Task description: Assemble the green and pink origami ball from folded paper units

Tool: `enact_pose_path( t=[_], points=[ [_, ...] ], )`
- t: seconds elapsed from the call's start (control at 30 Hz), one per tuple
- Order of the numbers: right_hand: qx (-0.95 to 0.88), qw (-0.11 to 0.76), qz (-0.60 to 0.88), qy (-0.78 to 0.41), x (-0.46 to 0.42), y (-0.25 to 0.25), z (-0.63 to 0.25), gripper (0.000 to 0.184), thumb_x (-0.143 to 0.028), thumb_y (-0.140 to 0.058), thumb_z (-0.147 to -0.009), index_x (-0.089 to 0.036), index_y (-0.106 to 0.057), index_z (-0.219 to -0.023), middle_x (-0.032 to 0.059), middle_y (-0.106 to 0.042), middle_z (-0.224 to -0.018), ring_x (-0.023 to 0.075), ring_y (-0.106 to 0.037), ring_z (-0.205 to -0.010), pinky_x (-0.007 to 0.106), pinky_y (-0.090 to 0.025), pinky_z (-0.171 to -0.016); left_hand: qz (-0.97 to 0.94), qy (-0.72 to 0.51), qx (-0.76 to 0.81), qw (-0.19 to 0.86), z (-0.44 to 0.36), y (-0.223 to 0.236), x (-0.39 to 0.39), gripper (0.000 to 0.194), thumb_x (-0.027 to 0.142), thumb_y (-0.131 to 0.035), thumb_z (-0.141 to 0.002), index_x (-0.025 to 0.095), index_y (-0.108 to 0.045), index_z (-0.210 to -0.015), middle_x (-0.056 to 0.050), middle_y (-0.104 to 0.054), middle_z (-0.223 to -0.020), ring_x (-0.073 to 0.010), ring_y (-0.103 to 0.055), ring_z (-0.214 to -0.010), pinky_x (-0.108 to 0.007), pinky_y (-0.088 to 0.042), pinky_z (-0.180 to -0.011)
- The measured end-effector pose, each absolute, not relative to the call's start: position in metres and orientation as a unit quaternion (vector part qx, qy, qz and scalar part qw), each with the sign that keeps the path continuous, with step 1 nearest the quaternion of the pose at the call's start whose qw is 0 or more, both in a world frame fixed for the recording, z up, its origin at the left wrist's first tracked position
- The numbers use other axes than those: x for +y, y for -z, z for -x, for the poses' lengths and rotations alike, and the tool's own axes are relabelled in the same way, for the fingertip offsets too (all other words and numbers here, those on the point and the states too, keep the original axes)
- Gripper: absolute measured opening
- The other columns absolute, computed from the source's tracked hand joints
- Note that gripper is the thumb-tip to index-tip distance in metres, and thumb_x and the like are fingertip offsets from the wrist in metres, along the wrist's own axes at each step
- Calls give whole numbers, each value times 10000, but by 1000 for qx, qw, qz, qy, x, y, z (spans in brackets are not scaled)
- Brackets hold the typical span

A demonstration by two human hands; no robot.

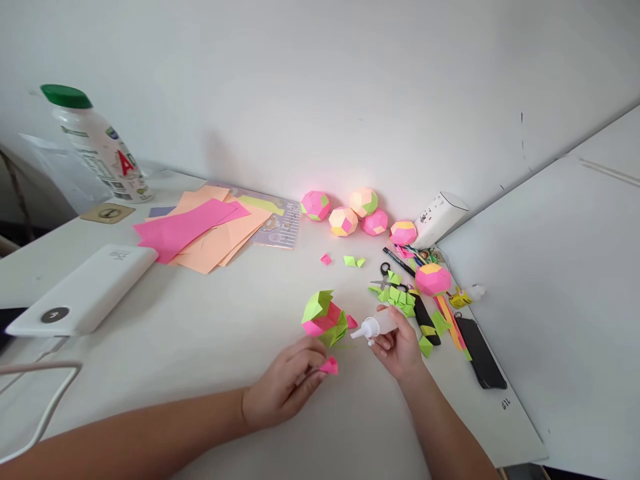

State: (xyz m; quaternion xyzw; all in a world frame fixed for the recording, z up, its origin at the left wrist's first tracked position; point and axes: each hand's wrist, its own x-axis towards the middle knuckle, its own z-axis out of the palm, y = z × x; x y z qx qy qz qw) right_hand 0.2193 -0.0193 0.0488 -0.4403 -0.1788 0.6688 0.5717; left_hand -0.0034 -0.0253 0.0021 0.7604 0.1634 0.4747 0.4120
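My left hand (285, 387) rests on the white table (200, 333) with its fingers pinched on a small folded pink paper piece (330, 365). My right hand (400, 347) is closed round a small white glue bottle (373, 327), whose nozzle points left toward the pink piece. Just beyond both hands sits a partly built paper ball (325, 318) of green and pink folded units, open at the top. A loose pink unit (352, 322) lies beside it.
Several finished paper balls (345, 213) line the wall, another (433, 279) sits by scissors (387, 273), green units (397, 297) and a black phone (481, 353). Pink and orange sheets (205, 230), a white power bank (85, 290) and a green-capped bottle (95, 147) lie left.
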Motion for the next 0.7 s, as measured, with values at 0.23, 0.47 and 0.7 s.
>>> enact_pose_path(
  t=[0.23,0.47,0.7],
  points=[
    [-177,580,429,-669,-19,-49,-220,229,-393,-725,-710,-181,-646,-739,-100,-350,-353,57,-314,-347,156,-307,-336,-528,-542,382,531,6,-6,1,267,413,-405,-940,211,-563,-863,-84,-476,-1302,-254,-469,-1168,-408,-383,-978],
    [-186,607,420,-649,-19,-49,-220,221,-396,-707,-737,-188,-632,-745,-98,-335,-387,63,-319,-365,164,-306,-345,-516,-427,264,694,7,-4,-3,273,444,-458,-909,192,-543,-847,-63,-347,-1457,-268,-471,-1180,-424,-427,-955],
    [-278,631,466,-555,-25,-57,-221,220,-405,-693,-728,-227,-573,-776,-118,-277,-391,65,-257,-354,165,-304,-342,-722,-405,179,532,9,-1,-6,252,275,-315,-963,201,-552,-920,-96,-403,-1400,-272,-353,-1251,-481,-360,-1013]
  ],
)
